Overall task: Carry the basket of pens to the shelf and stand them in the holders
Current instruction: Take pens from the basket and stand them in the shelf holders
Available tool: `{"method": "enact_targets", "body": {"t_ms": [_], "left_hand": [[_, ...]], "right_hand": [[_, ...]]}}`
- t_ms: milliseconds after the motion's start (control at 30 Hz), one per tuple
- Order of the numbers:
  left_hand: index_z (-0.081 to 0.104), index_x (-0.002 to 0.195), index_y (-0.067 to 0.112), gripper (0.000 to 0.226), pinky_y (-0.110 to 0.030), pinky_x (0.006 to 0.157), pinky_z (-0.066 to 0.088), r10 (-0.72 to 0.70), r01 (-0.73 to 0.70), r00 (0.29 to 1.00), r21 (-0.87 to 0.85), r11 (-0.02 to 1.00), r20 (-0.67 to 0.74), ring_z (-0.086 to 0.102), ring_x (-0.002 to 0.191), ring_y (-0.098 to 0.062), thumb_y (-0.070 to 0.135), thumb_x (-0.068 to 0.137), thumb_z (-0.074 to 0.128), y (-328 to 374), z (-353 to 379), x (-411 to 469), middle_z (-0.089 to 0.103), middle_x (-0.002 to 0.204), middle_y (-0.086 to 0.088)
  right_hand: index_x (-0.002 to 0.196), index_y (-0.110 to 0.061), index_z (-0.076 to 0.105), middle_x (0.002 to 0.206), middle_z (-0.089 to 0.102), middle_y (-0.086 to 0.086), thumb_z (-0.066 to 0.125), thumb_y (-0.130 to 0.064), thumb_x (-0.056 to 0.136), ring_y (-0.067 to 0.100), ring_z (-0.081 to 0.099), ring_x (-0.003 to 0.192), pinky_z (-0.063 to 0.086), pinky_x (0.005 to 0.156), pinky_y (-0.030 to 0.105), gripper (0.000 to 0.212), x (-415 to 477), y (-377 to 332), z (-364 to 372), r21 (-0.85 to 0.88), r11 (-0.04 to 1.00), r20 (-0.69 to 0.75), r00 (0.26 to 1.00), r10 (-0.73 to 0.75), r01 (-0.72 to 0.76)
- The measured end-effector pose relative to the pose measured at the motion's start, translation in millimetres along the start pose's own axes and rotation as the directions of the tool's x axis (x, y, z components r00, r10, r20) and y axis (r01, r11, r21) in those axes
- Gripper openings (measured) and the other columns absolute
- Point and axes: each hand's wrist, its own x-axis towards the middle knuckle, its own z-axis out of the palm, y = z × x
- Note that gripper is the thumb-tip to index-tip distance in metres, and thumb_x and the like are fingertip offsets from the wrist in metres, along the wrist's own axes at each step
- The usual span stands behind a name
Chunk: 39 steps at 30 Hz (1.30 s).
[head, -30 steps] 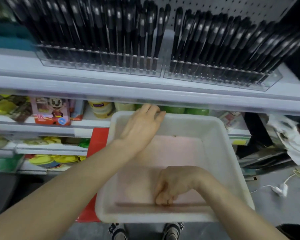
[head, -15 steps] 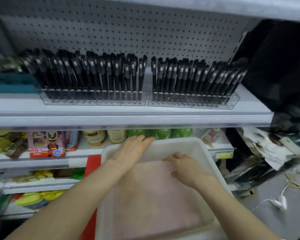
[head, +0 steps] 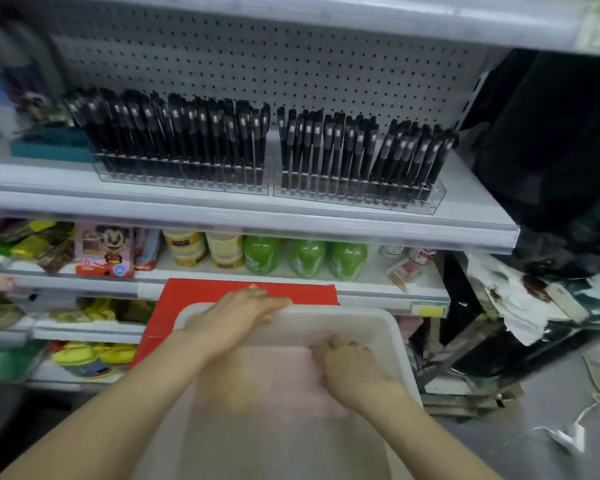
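Head view: basket [head: 354,323] near rim cut off; right hand [head: 351,371] contents unclear.

The head view looks forward and down from close above the basket [head: 343,312], facing the shelf [head: 471,202] nearby.

The basket [head: 361,318] is milky, translucent plastic with a matt skin. The pens [head: 187,140] are black plastic with a soft gloss. Their holders [head: 361,199] are clear, hard plastic, acrylic by the look. The shelf [head: 222,216] is smooth, pale-painted metal, and its back panel [head: 257,64] is perforated sheet in the same dull finish. The green bottles [head: 261,255] shine like glossy plastic. The red sheet [head: 201,293] looks like matt card or paper, though blur leaves that unsure.
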Motion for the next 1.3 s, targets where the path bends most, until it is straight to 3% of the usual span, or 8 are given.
{"method": "enact_targets", "body": {"t_ms": [333, 567, 667, 767, 867, 967, 1100, 1300], "left_hand": [[0.053, 0.138, 0.04, 0.047, -0.032, 0.088, 0.046, -0.002, 0.002, 0.999, 0.001, 1.0, -0.045, 0.059, 0.099, -0.021, 0.016, 0.098, 0.057, -4.4, -12.2, 6.8, 0.059, 0.103, -0.001], [0.052, 0.14, 0.032, 0.046, -0.033, 0.071, 0.038, 0.034, -0.024, 0.997, 0.146, 0.989, -0.069, 0.053, 0.088, -0.026, 0.014, 0.098, 0.054, -23.1, -27.5, 41.8, 0.052, 0.091, -0.005], [0.064, 0.126, 0.031, 0.048, -0.028, 0.064, 0.037, 0.107, -0.073, 0.989, 0.298, 0.952, -0.1, 0.054, 0.08, -0.02, 0.011, 0.082, 0.071, -33.8, -32.6, 57.6, 0.054, 0.085, 0.001], [0.06, 0.125, 0.034, 0.037, -0.033, 0.08, 0.047, 0.105, -0.094, 0.994, 0.357, 0.929, -0.012, 0.054, 0.101, -0.021, 0.019, 0.091, 0.057, -27.8, -45.0, 68.9, 0.055, 0.104, 0.001], [0.067, 0.112, 0.028, 0.02, -0.037, 0.073, 0.052, 0.229, -0.193, 0.969, 0.307, 0.932, -0.087, 0.061, 0.095, -0.022, 0.028, 0.096, 0.056, -19.2, -62.6, 81.7, 0.058, 0.1, 0.003], [0.069, 0.108, 0.021, 0.023, -0.037, 0.061, 0.054, 0.359, -0.265, 0.905, 0.355, 0.896, -0.229, 0.061, 0.087, -0.023, 0.015, 0.086, 0.07, -9.6, -74.0, 99.0, 0.06, 0.096, 0.001], [0.064, 0.122, 0.011, 0.058, -0.034, 0.069, 0.056, 0.416, -0.231, 0.827, 0.446, 0.865, -0.378, 0.057, 0.102, -0.026, -0.003, 0.069, 0.08, 10.6, -87.5, 122.8, 0.06, 0.116, -0.007], [0.059, 0.132, 0.007, 0.062, -0.042, 0.1, 0.048, 0.324, -0.089, 0.838, 0.476, 0.875, -0.439, 0.056, 0.115, -0.028, 0.007, 0.074, 0.081, 18.1, -80.1, 139.7, 0.062, 0.125, -0.011]], "right_hand": [[0.147, -0.027, 0.036, 0.14, 0.043, 0.01, 0.043, -0.014, 0.095, 0.032, 0.047, 0.126, 0.037, 0.104, 0.036, 0.053, 5.9, 21.8, -20.1, 0.116, 0.993, -0.055, 0.998, -0.02, 0.026], [0.15, -0.023, 0.031, 0.147, 0.036, 0.012, 0.043, -0.006, 0.095, 0.031, 0.037, 0.134, 0.029, 0.112, 0.035, 0.059, 24.7, 24.5, -47.4, 0.184, 0.983, -0.177, 0.984, 0.014, 0.019], [0.15, -0.022, 0.032, 0.148, 0.036, 0.013, 0.045, -0.007, 0.095, 0.03, 0.034, 0.137, 0.026, 0.115, 0.034, 0.059, 34.3, 25.4, -56.2, 0.219, 0.976, -0.215, 0.976, 0.029, 0.02], [0.148, -0.024, 0.037, 0.146, 0.04, 0.01, 0.046, -0.01, 0.095, 0.029, 0.039, 0.135, 0.033, 0.111, 0.035, 0.056, 41.6, 26.6, -66.1, 0.259, 0.966, -0.262, 0.964, 0.053, 0.017], [0.133, -0.024, 0.055, 0.127, 0.058, 0.005, 0.049, -0.012, 0.093, 0.029, 0.055, 0.116, 0.047, 0.09, 0.037, 0.042, 46.1, 27.5, -83.2, 0.271, 0.962, -0.481, 0.87, 0.107, 0.031], [0.107, -0.017, 0.069, 0.101, 0.067, 0.004, 0.055, -0.006, 0.088, 0.031, 0.064, 0.09, 0.049, 0.066, 0.037, 0.025, 48.2, 32.2, -104.7, 0.303, 0.95, -0.734, 0.654, 0.185, 0.071], [0.112, -0.006, 0.068, 0.108, 0.065, 0.01, 0.062, 0.006, 0.083, 0.03, 0.062, 0.094, 0.054, 0.073, 0.038, 0.032, 51.3, 52.7, -128.2, 0.31, 0.948, -0.896, 0.352, 0.269, 0.064], [0.135, -0.011, 0.051, 0.138, 0.049, 0.011, 0.063, -0.001, 0.085, 0.029, 0.048, 0.121, 0.051, 0.093, 0.038, 0.053, 67.0, 81.4, -144.5, 0.233, 0.969, -0.842, 0.48, 0.246, -0.087]]}}
